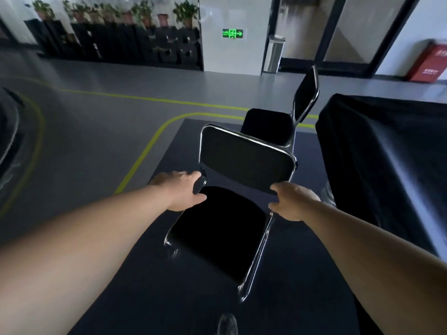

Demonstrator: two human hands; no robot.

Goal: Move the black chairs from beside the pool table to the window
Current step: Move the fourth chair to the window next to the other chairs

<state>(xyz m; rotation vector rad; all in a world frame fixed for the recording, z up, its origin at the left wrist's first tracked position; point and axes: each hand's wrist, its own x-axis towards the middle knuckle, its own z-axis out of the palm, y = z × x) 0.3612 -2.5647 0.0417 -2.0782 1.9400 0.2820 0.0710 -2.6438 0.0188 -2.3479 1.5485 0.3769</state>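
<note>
Both hands are gripping the nearer black chair (245, 163) beside the draped pool table (387, 153): left hand (180, 189) curling round its left frame, right hand (294, 201) round the right; another black chair (266, 126) is standing just beyond.

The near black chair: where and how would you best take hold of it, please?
Take the near black chair by its slim chrome tubes where backrest meets seat, one hand each side, coming from the seat's front, facing you; left hand and right hand grip there.

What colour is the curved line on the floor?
The floor line is yellow-green; the head view, the only one, shows it.
</note>
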